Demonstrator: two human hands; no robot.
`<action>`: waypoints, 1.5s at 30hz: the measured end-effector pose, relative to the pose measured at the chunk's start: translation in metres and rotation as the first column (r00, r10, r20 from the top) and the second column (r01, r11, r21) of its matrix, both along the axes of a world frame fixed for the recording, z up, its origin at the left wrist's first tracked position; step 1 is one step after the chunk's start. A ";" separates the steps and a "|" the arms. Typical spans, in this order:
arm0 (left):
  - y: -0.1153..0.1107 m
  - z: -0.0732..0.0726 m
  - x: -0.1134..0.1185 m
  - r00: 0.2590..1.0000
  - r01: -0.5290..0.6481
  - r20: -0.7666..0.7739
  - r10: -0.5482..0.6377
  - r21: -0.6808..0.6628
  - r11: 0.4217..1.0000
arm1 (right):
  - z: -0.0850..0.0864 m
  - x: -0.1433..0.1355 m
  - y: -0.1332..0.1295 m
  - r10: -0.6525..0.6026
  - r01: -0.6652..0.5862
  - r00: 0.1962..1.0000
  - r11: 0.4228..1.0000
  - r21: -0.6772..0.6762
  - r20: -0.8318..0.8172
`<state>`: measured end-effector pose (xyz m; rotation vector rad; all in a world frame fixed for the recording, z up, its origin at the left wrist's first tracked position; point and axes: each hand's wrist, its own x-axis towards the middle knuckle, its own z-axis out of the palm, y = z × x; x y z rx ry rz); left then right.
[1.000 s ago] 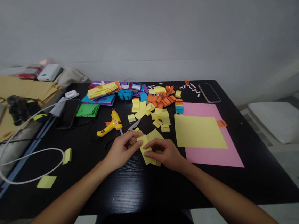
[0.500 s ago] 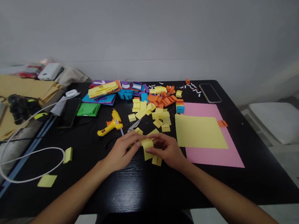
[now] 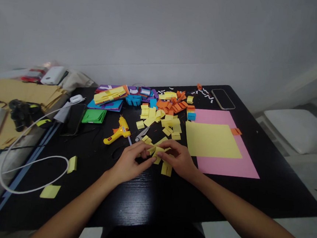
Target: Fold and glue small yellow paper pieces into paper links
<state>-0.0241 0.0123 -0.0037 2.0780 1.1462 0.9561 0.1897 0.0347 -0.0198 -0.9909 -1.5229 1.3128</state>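
Note:
Between my hands is a small yellow paper piece (image 3: 157, 153), bent along its middle. The fingers of my left hand (image 3: 133, 161) close on its left edge. My right hand (image 3: 179, 159) pinches its right side between thumb and fingers. Just below my right fingers, a folded yellow paper piece (image 3: 166, 169) lies on the black table. Beyond the fingertips several yellow pieces (image 3: 176, 125) are strewn in a loose pile. Scissors (image 3: 142, 133) lie partly under my left hand's far side, next to a yellow glue gun (image 3: 122, 131).
A yellow sheet (image 3: 213, 140) rests on a pink sheet (image 3: 226, 167) at the right. Orange folded pieces (image 3: 170, 106), a green paper stack (image 3: 94, 116) and a phone (image 3: 222, 99) lie farther back. A white cable (image 3: 35, 157) loops across the left side.
The yellow paper piece has gone from standing spread out to being folded over between my fingers. My left thumb has moved right, up to the paper.

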 end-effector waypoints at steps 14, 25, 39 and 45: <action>-0.002 0.000 0.001 1.000 -0.003 0.027 0.002 0.036 0.999 | -0.001 -0.001 0.001 0.001 0.003 0.999 0.996 -0.089 0.047; 0.004 0.001 -0.004 0.997 0.076 -0.013 -0.075 0.042 0.996 | 0.003 0.001 -0.006 0.095 -0.142 0.970 0.968 0.207 0.223; 0.003 0.002 -0.008 0.993 0.116 0.012 -0.116 0.010 0.993 | 0.005 0.001 -0.005 0.174 -0.197 0.948 0.978 0.064 0.265; 0.005 0.006 -0.008 0.997 0.056 0.053 -0.057 0.034 0.998 | 0.002 0.001 -0.005 0.124 -0.141 0.973 0.987 0.077 0.195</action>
